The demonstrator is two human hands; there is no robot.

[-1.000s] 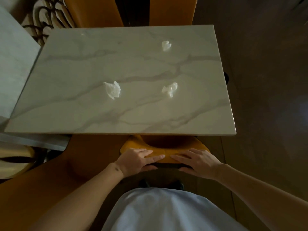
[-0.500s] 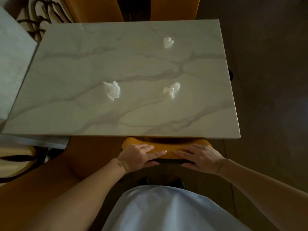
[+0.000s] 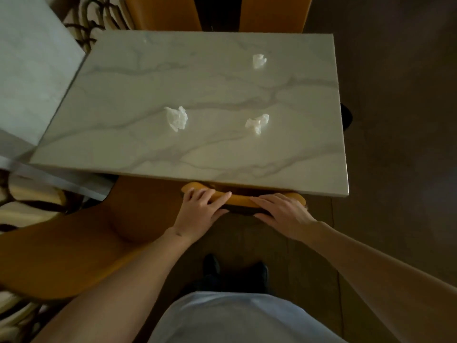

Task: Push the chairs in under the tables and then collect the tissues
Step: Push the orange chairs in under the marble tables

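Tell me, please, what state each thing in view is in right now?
Chair: nearly all under the table, only its backrest top showing.
Table: holds three crumpled tissues.
Left tissue: crumpled, untouched.
Right tissue: crumpled, untouched.
Far tissue: crumpled, untouched.
Left hand: grips backrest.
Right hand: grips backrest.

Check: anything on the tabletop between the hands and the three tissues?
Nothing visible. Both hands, left hand and right hand, rest on the chair back at the marble table near edge. Bare tabletop lies between that edge and the left tissue, near-right tissue and far tissue.
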